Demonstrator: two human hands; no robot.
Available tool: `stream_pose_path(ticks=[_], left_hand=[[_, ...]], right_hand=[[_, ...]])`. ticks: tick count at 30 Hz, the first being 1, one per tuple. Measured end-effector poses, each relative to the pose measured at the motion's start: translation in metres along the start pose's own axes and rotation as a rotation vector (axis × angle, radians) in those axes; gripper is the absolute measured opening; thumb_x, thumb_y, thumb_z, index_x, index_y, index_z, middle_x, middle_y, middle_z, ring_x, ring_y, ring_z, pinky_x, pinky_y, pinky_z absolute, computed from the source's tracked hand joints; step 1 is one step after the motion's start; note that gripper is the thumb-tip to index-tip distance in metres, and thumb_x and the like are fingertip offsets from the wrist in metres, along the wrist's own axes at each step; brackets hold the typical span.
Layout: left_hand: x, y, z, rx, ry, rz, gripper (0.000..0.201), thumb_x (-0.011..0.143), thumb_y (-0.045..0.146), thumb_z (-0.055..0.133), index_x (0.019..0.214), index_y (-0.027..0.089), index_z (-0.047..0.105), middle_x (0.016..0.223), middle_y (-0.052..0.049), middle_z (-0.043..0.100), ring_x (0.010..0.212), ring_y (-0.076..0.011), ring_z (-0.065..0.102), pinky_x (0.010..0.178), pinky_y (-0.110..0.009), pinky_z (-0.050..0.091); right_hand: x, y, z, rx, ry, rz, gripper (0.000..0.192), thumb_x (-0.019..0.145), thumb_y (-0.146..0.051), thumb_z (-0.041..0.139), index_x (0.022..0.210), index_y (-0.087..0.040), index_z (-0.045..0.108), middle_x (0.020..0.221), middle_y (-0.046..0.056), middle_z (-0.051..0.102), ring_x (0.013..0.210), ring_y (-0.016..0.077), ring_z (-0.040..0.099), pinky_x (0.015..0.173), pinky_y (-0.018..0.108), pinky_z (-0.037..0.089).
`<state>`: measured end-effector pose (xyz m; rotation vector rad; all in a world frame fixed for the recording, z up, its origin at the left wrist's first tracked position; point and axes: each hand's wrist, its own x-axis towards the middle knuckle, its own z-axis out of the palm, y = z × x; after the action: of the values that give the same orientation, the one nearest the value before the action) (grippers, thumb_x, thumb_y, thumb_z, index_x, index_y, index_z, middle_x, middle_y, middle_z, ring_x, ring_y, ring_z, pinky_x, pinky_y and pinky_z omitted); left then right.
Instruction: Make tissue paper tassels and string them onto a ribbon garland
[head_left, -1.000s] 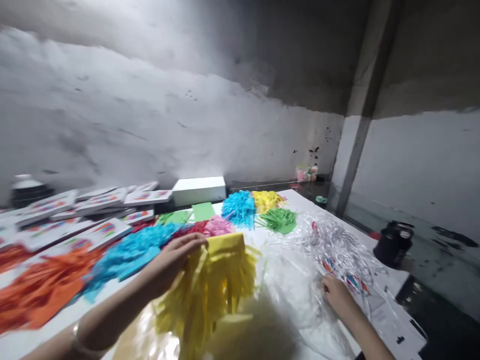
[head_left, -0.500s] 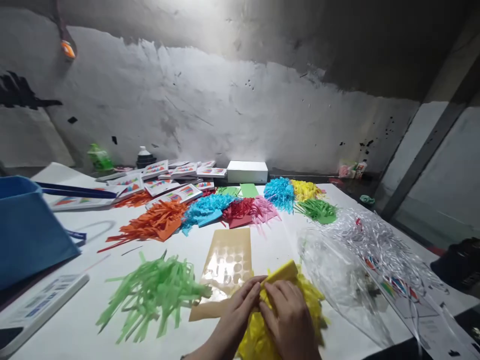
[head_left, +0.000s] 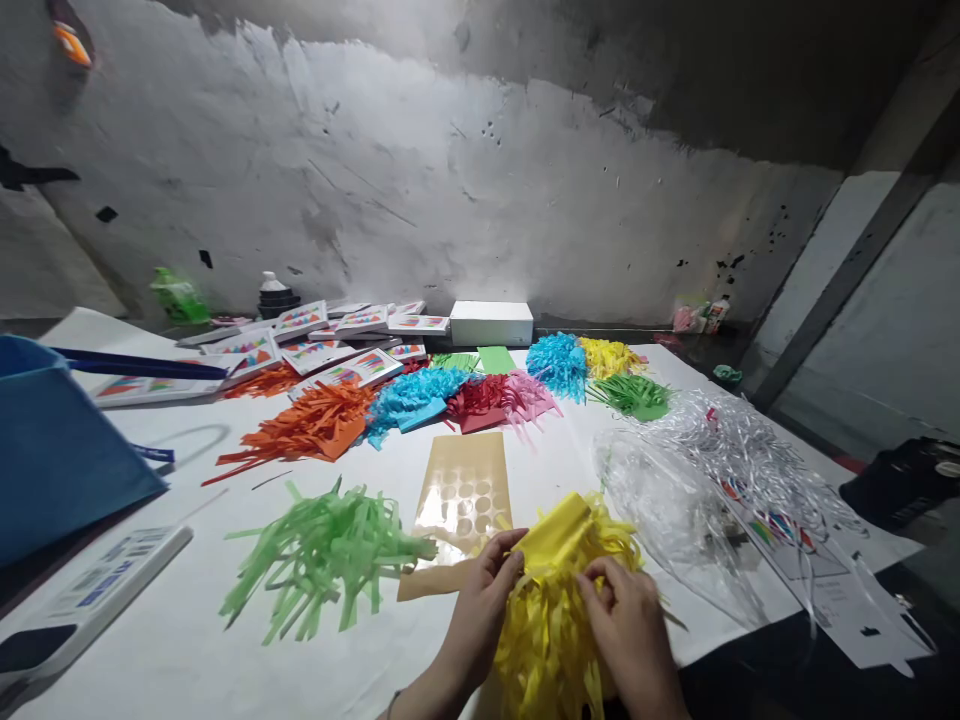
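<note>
Yellow fringed paper (head_left: 551,630): near side of white tabletop (head_left: 172,640), between hands. Left hand (head_left: 480,605) pinches solid band (head_left: 556,538) at left end, likely steadying it so strips hang loose. Right hand (head_left: 628,618) looks pinched on strips below band (exact strand: can't tell). Brown dotted sheet (head_left: 465,465) just beyond left hand, probably kept within reach. Green fringe (head_left: 330,560) left; crumpled clear plastic (head_left: 664,500) limits room right.

White-topped table (head_left: 187,650) bears green fringe (head_left: 322,550) (splayed).
</note>
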<state>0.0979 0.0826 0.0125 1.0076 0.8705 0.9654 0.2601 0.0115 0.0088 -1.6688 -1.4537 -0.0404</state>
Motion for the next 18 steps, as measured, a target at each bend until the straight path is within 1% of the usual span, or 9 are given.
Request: stream_pose_path(ticks=[1, 3, 4, 5, 7, 9, 10, 14, 18], left_hand=[[0.000, -0.001, 0.000, 0.016, 0.003, 0.014, 0.044, 0.077, 0.051, 0.073, 0.109, 0.021, 0.069, 0.094, -0.004, 0.070, 0.083, -0.0216, 0.064, 0.079, -0.033, 0.051], [-0.001, -0.003, 0.003, 0.051, -0.009, 0.042, 0.044, 0.078, 0.052, 0.073, 0.110, 0.021, 0.069, 0.093, -0.004, 0.071, 0.083, -0.0213, 0.064, 0.078, -0.032, 0.051], [-0.002, -0.004, 0.004, 0.058, -0.025, 0.057, 0.044, 0.078, 0.052, 0.073, 0.110, 0.021, 0.068, 0.092, -0.004, 0.071, 0.084, -0.0219, 0.065, 0.078, -0.033, 0.051], [-0.003, -0.005, 0.006, 0.056, -0.040, 0.076, 0.045, 0.078, 0.053, 0.073, 0.109, 0.021, 0.068, 0.093, -0.005, 0.071, 0.087, -0.0231, 0.065, 0.081, -0.034, 0.051], [-0.005, -0.009, 0.009, 0.053, -0.052, 0.117, 0.045, 0.076, 0.053, 0.075, 0.108, 0.021, 0.069, 0.099, -0.007, 0.072, 0.098, -0.0262, 0.066, 0.089, -0.036, 0.051], [-0.006, -0.012, 0.010, 0.052, -0.044, 0.132, 0.044, 0.077, 0.052, 0.076, 0.107, 0.021, 0.070, 0.107, -0.009, 0.072, 0.106, -0.0282, 0.064, 0.095, -0.038, 0.049], [-0.007, -0.014, 0.009, 0.051, -0.045, 0.125, 0.043, 0.078, 0.052, 0.075, 0.108, 0.021, 0.069, 0.109, -0.009, 0.071, 0.107, -0.0286, 0.064, 0.095, -0.039, 0.049], [-0.007, -0.021, 0.002, 0.057, -0.083, 0.119, 0.046, 0.079, 0.049, 0.076, 0.115, 0.022, 0.067, 0.110, -0.009, 0.070, 0.101, -0.0271, 0.065, 0.090, -0.039, 0.051], [-0.003, -0.026, -0.003, 0.088, -0.120, 0.160, 0.048, 0.073, 0.049, 0.081, 0.111, 0.022, 0.070, 0.109, -0.009, 0.071, 0.104, -0.0278, 0.063, 0.093, -0.038, 0.050]], right_hand=[[-0.001, 0.002, -0.004, -0.033, 0.064, -0.013, 0.016, 0.092, -0.033, 0.060, 0.080, -0.023, 0.063, 0.065, 0.000, 0.063, 0.061, 0.0188, 0.059, 0.071, 0.034, 0.047], [0.000, -0.002, -0.008, -0.064, 0.166, -0.105, 0.012, 0.096, -0.028, 0.056, 0.097, -0.021, 0.066, 0.089, 0.006, 0.070, 0.084, 0.0228, 0.065, 0.085, 0.039, 0.046], [0.002, -0.008, -0.009, -0.061, 0.169, -0.167, 0.015, 0.096, -0.024, 0.055, 0.107, -0.021, 0.065, 0.099, 0.008, 0.070, 0.094, 0.0232, 0.064, 0.090, 0.039, 0.046], [0.004, -0.014, -0.008, -0.052, 0.135, -0.221, 0.019, 0.096, -0.021, 0.054, 0.113, -0.021, 0.064, 0.104, 0.008, 0.069, 0.099, 0.0229, 0.064, 0.091, 0.037, 0.047], [0.010, -0.025, -0.005, -0.031, -0.022, -0.267, 0.022, 0.095, -0.017, 0.054, 0.113, -0.021, 0.064, 0.103, 0.007, 0.069, 0.096, 0.0217, 0.064, 0.085, 0.034, 0.050], [0.013, -0.032, -0.001, -0.022, -0.172, -0.261, 0.018, 0.094, -0.016, 0.054, 0.103, -0.023, 0.068, 0.093, 0.004, 0.068, 0.086, 0.0208, 0.064, 0.077, 0.033, 0.050], [0.013, -0.032, 0.000, -0.010, -0.210, -0.253, 0.017, 0.094, -0.016, 0.053, 0.097, -0.023, 0.069, 0.089, 0.004, 0.068, 0.083, 0.0207, 0.063, 0.076, 0.033, 0.050], [0.009, -0.026, 0.003, 0.078, -0.203, -0.182, 0.019, 0.094, -0.014, 0.051, 0.084, -0.022, 0.065, 0.083, 0.002, 0.066, 0.081, 0.0193, 0.062, 0.076, 0.032, 0.049], [0.007, -0.018, 0.006, 0.134, -0.160, -0.104, 0.014, 0.094, -0.014, 0.050, 0.086, -0.022, 0.057, 0.080, 0.000, 0.064, 0.073, 0.0133, 0.064, 0.063, 0.021, 0.050]])
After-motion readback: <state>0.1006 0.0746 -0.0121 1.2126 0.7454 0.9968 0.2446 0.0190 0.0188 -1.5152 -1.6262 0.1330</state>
